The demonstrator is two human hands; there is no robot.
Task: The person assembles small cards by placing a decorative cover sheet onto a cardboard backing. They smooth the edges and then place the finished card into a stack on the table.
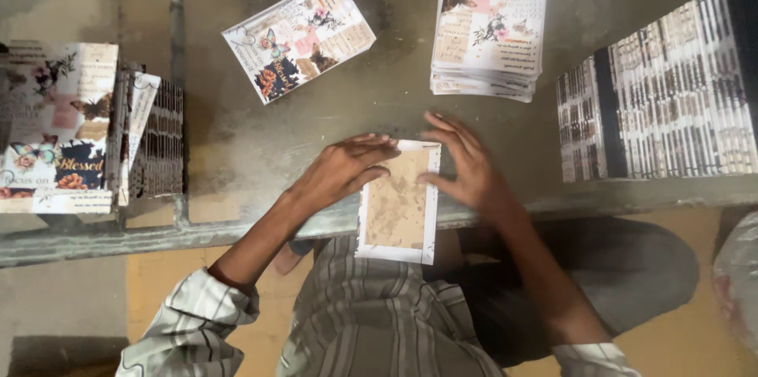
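Grey and scuffed, the worktable (260, 148) carries everything around one brown board with a white border (397, 202), which lies flat at the near edge and overhangs toward your lap. Your left hand (343, 172) presses flat on its upper left corner, fingers stretched, not clenched. Your right hand (466, 168) rests spread on its right edge, gripping nothing. Beyond the board, a single printed cover (298, 36) lies askew; to that cover's right rises a stack of covers (489, 22).
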